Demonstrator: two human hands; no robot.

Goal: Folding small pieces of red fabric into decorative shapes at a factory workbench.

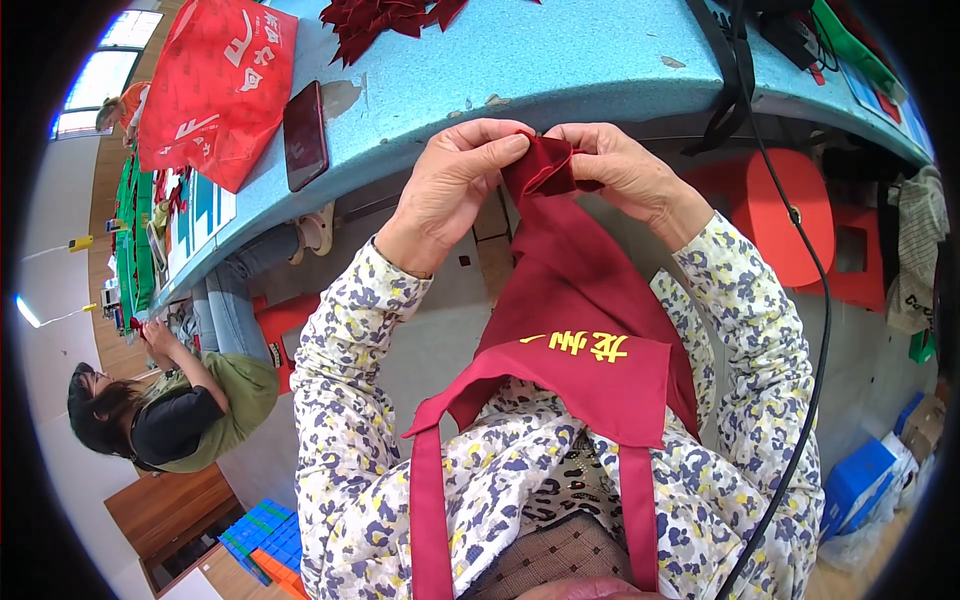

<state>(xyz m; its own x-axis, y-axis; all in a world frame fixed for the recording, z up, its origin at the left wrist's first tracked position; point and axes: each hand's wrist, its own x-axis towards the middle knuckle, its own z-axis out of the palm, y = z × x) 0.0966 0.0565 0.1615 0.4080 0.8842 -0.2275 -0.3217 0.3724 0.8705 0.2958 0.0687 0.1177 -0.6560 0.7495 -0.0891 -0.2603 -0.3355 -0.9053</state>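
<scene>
Cloth, dark red and folded, head view: one piece, two hands, one phone, one bag and one apron. Petals on the table overlap too closely to count. The cloth lies between the hands, near the table's edge. Left hand and right hand each pinch it in their fingertips, forearms angled inward.
</scene>
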